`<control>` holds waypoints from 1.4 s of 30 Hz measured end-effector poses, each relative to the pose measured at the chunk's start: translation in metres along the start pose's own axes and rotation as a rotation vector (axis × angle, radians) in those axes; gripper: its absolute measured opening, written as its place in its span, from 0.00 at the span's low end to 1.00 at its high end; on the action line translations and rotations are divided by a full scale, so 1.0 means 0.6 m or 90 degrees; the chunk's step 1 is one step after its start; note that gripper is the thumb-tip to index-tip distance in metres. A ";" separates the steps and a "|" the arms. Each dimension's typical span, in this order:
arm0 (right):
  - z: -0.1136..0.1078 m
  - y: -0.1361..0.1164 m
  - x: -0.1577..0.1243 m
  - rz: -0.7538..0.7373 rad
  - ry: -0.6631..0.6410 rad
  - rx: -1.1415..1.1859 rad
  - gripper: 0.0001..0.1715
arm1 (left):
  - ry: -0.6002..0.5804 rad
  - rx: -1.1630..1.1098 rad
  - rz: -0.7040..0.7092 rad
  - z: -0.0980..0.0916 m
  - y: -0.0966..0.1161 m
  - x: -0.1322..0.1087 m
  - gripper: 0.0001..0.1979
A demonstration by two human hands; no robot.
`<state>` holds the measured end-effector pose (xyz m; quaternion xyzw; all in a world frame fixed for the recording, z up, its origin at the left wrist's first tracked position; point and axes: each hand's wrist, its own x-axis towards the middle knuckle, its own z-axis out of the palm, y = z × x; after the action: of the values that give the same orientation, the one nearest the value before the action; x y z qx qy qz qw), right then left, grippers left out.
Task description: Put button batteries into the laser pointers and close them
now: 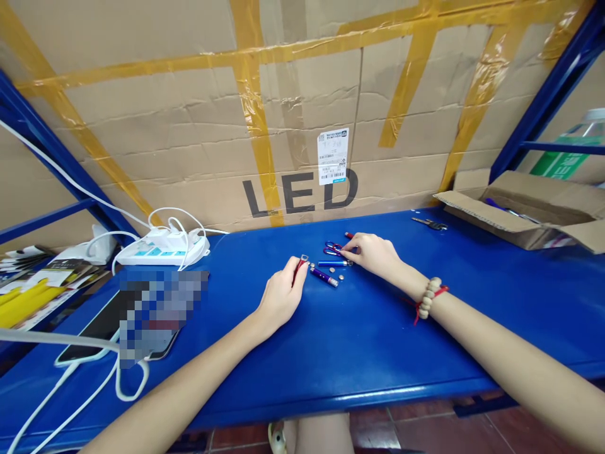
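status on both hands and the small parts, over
Left hand gripping red piece. Right hand at carabiner clip, contact unclear. Purple cylinder, loose small discs lying between hands.

Red piece (299,266) mostly hidden by the fingers (297,285) of the left hand (280,295), another red item (348,235) partly covered by the right hand (374,253), label (333,156) print too small to read, pixelation masking most of one phone (169,347), bottle (560,164) and carton (482,214) cut off at right.

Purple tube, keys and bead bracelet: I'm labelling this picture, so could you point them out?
Purple tube (324,277), head view: middle of its barrel.
Keys (430,224), head view: middle of the bunch.
Bead bracelet (428,299), head view: on its pale beads.
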<state>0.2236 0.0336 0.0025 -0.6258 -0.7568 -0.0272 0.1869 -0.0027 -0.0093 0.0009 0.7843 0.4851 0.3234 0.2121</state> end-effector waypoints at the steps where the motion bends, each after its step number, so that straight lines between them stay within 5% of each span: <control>1: 0.002 0.003 0.002 0.019 -0.011 0.006 0.13 | -0.005 -0.007 -0.002 0.001 0.000 -0.001 0.12; 7: -0.007 0.001 0.004 0.024 0.008 0.071 0.08 | 0.007 -0.063 -0.011 -0.001 0.002 -0.004 0.13; 13: -0.022 -0.057 -0.023 -0.303 -0.047 0.334 0.13 | 0.036 -0.125 -0.038 0.001 0.007 -0.005 0.10; 16: -0.017 -0.076 -0.035 -0.375 -0.038 0.390 0.13 | 0.050 -0.140 -0.003 0.005 0.006 -0.004 0.08; 23: -0.004 -0.076 -0.041 -0.321 -0.002 0.343 0.17 | 0.054 -0.130 -0.006 0.007 -0.003 0.002 0.07; 30: -0.003 -0.080 -0.042 -0.423 0.012 0.239 0.17 | 0.015 -0.245 0.017 0.011 -0.003 0.002 0.07; 42: 0.006 -0.084 -0.045 -0.485 0.054 0.136 0.18 | 0.008 -0.182 0.053 0.006 -0.004 0.003 0.09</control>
<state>0.1783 -0.0016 0.0003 -0.2756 -0.9251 -0.0416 0.2581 -0.0013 -0.0067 -0.0028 0.7635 0.4023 0.4025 0.3053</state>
